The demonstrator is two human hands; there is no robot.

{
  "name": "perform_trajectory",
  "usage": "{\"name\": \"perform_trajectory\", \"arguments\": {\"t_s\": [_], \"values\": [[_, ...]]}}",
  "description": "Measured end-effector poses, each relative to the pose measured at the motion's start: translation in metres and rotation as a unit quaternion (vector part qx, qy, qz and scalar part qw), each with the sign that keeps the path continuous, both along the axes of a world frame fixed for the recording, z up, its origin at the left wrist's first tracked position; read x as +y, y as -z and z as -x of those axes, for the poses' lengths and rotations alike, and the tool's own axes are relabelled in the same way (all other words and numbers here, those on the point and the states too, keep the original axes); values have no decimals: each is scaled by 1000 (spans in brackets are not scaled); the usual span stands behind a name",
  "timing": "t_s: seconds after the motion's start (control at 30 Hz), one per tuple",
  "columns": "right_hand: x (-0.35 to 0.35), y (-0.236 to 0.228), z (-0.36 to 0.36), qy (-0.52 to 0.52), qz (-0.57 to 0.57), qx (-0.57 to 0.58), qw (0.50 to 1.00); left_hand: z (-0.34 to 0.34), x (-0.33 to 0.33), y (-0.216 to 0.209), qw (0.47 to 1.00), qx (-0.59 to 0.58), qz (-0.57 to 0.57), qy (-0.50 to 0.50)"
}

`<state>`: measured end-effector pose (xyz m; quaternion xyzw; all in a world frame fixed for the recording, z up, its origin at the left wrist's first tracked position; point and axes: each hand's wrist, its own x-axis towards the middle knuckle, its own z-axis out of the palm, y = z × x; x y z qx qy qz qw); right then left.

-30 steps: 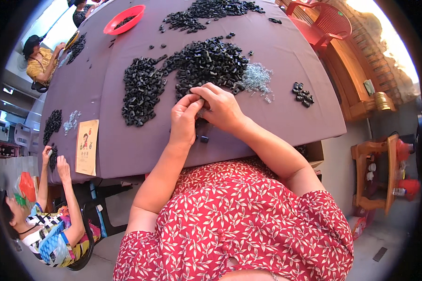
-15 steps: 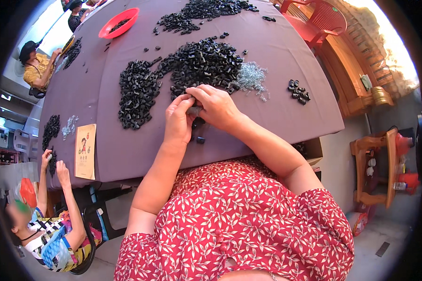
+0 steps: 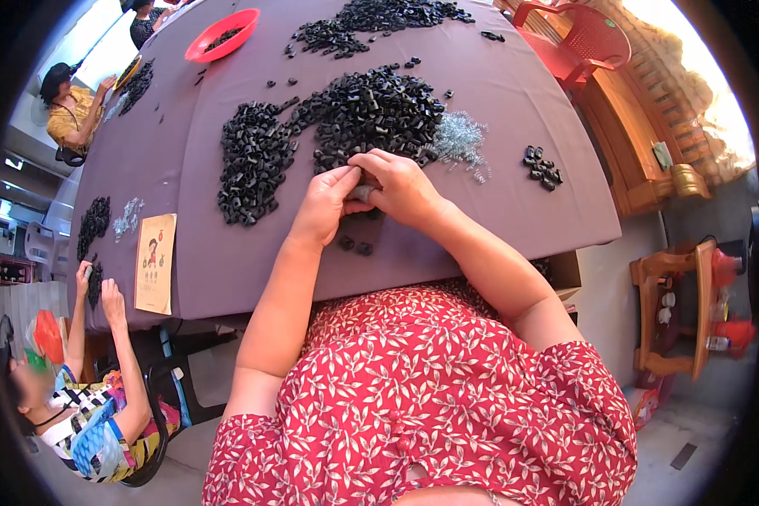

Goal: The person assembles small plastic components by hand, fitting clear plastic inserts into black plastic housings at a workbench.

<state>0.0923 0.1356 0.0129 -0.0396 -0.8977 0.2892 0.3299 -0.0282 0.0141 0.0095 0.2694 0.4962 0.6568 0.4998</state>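
Observation:
My left hand (image 3: pixel 322 205) and my right hand (image 3: pixel 405 189) meet over the near side of the table, fingertips pinched together. Whatever lies between the fingers is hidden. Something greyish (image 3: pixel 362 193) shows between the hands, too small to name. Just beyond them rises a large heap of small black plastic parts (image 3: pixel 379 105), with a second heap (image 3: pixel 257 160) to its left. Thin silvery coil springs (image 3: pixel 461 137) lie in a loose pile against the right side of the large heap. A few loose black parts (image 3: pixel 364 249) rest on the cloth below my hands.
A small cluster of black parts (image 3: pixel 541 169) sits on the right of the clothed table (image 3: pixel 514 219). Farther off are a red bowl (image 3: pixel 222 35) and another black heap (image 3: pixel 371 25). A booklet (image 3: pixel 155 261) lies left, near a co-worker's hands (image 3: pixel 112 299). A red chair (image 3: pixel 578 42) stands far right.
My hands stay together, with the fingers shifted slightly and drawn closer. Two loose black parts now show more plainly below them. The whole view has shifted a little.

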Motion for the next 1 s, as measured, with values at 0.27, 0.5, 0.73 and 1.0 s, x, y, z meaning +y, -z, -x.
{"name": "perform_trajectory", "arguments": {"t_s": [0.27, 0.5, 0.73, 1.0], "values": [[2, 11, 2, -13, 17, 8, 1000, -12, 1, 7, 997, 55, -1, -54], [-2, 3, 1, -2, 24, 14, 1000, -6, 0, 8, 999, 5, -12, -30], [-1, 5, -1, -17, 9, 22, 1000, -10, 1, 12, 998, 41, -24, -45], [-5, 5, 1, -16, 8, 0, 1000, -10, -2, 9, 997, 50, -13, -56]]}}
